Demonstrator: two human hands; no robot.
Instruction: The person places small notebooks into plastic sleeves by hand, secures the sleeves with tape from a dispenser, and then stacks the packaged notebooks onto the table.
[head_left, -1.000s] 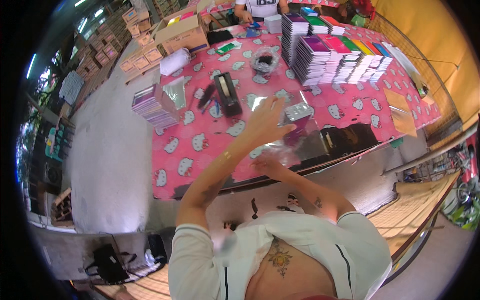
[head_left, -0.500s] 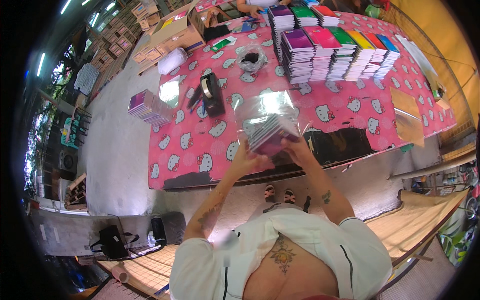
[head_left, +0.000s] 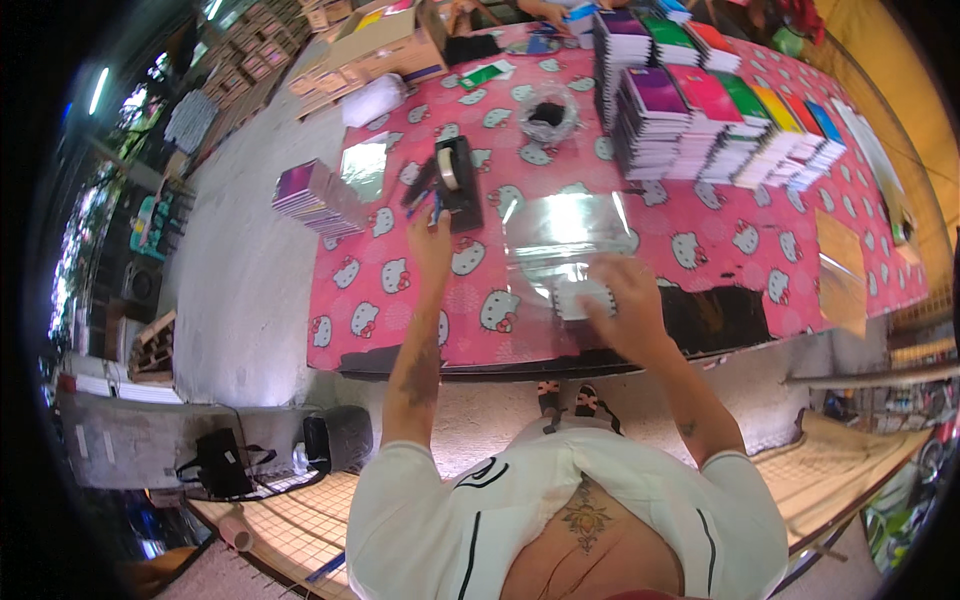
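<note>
My left hand (head_left: 431,240) reaches out to the near end of the black tape dispenser (head_left: 457,185), which carries a roll of tape. Its fingertips are too small and blurred to show whether they grip anything. Pens (head_left: 420,190) lie just beside the dispenser. Over a small stack of spiral notebooks (head_left: 582,298) hovers or rests my right hand (head_left: 632,305), its fingers apart and somewhat blurred. Those notebooks lie near the table's front edge, at the near end of a shiny clear plastic sheet (head_left: 565,225).
Tall piles of coloured notebooks (head_left: 655,130) stand at the back right. A purple notebook stack (head_left: 315,195) sits at the left edge. A cardboard box (head_left: 385,50), a plastic bag (head_left: 548,115) and brown sheet (head_left: 840,270) lie around the pink table (head_left: 400,325). Another person's hands show at the back.
The notebook stack, held in both hands before, now lies on the table. My left hand has moved away to the tape dispenser; my right stays at the stack.
</note>
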